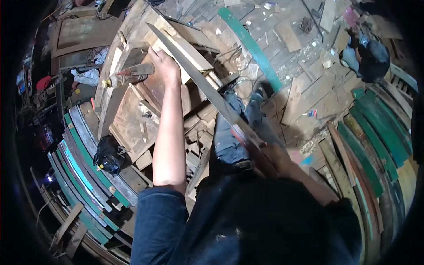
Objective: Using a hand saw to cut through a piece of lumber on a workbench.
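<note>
My right hand (276,159) grips the reddish handle (255,154) of a long hand saw (198,84), low in front of my body. The saw's metal blade slants up and left past my other hand. My left hand (164,66) has its fingers curled at the end of a wooden block (134,55), beside a clear bottle (132,75) lying on its side; what exactly it grips is hidden. Under and around it is a wooden work stand (137,119) with light boards.
Stacks of green and grey planks stand left (84,168) and right (371,132). A black bag (109,154) lies at left. A long green board (249,44) lies on the littered floor (293,101); a dark bundle (366,57) is at upper right. My legs are below the saw.
</note>
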{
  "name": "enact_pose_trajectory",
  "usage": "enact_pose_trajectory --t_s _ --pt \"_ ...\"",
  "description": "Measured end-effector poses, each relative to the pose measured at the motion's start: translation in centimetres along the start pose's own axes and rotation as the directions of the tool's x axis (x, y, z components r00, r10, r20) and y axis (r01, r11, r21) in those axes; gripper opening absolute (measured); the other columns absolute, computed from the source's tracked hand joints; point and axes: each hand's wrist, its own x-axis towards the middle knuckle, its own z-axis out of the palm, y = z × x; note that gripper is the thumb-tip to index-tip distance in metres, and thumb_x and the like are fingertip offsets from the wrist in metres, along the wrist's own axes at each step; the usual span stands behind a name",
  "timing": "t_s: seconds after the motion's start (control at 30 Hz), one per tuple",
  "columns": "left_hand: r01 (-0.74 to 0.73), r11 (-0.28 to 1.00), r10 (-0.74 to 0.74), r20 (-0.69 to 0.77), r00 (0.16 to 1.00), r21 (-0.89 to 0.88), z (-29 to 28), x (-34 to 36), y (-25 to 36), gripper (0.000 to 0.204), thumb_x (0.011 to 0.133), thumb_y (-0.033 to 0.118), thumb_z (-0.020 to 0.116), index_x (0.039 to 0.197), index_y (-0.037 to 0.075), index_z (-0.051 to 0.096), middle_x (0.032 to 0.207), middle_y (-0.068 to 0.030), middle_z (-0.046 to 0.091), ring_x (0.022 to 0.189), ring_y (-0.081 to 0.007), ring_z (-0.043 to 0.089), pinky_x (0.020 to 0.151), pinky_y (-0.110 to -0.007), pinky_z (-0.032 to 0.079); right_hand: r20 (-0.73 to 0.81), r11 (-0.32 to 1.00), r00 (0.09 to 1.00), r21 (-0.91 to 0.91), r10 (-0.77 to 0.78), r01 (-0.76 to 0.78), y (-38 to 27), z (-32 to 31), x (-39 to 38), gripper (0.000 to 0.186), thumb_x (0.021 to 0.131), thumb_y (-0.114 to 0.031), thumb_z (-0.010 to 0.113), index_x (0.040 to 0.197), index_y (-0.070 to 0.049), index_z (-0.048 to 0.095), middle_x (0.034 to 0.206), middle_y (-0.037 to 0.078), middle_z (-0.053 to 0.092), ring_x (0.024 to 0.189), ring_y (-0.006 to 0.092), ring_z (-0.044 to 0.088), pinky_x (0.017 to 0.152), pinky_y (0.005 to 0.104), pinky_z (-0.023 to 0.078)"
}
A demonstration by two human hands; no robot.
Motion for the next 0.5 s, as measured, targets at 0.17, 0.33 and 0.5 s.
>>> enact_pose_trajectory --t_s 0.17,0.33,0.5 --pt "0.184 0.952 -0.132 0.216 0.968 -0.245 0.5 -0.1 1.3 0.045 0.101 0.032 0.035 0.13 -0.002 0.035 0.122 -0.0139 0.048 0.11 -0.0221 0.05 0.097 -0.033 0.039 0.0 0.987 0.989 -0.073 -0.145 0.145 -0.1 -0.5 13.3 0.026 0.069 -0.022 0.071 0.081 -0.004 0.055 0.073 0.018 0.059 0.069 0.0378 0.06 0.061 0.0418 0.048" --pt "0.271 0.876 -0.148 0.311 0.939 -0.4 -1.6 0.7 -2.0 0.046 0.101 0.03 0.039 0.136 0.002 0.028 0.12 -0.0104 0.048 0.108 -0.0179 0.051 0.091 -0.03 0.044 -0.022 0.965 0.98 -0.179 -0.198 0.191 -0.1 1.5 11.7 0.028 0.073 -0.022 0.069 0.093 -0.007 0.057 0.077 0.017 0.061 0.072 0.0345 0.063 0.064 0.0415 0.051" --pt "0.342 0.914 -0.281 0.266 0.922 -0.22 -0.7 -0.5 2.4 0.055 0.101 0.035 0.035 0.144 0.005 0.019 0.134 -0.0129 0.041 0.113 -0.0198 0.05 0.096 -0.032 0.042 0.025 0.938 0.969 -0.246 -0.244 0.243 2.5 1.2 5.0 0.027 0.076 -0.027 0.068 0.092 -0.008 0.058 0.06 0.009 0.055 0.052 0.0287 0.058 0.05 0.0403 0.044"
